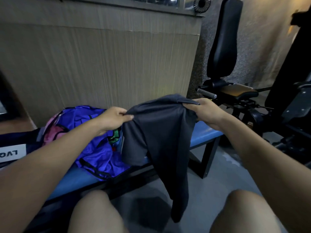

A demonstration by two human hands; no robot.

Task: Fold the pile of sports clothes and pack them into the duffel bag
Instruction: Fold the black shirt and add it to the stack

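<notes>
Dim, soft focus (edges warped)

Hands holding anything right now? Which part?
Both hands hold the dark grey garment by its top edge: left hand pinches one upper corner, right hand grips the other. The rest hangs over the blue bench.

Both forearms are bare to the frame's edge, with no sleeve, watch or band in view. The left hand and right hand wear no gloves or rings. Two bare knees show at the bottom; no trouser cloth covers them.
</notes>
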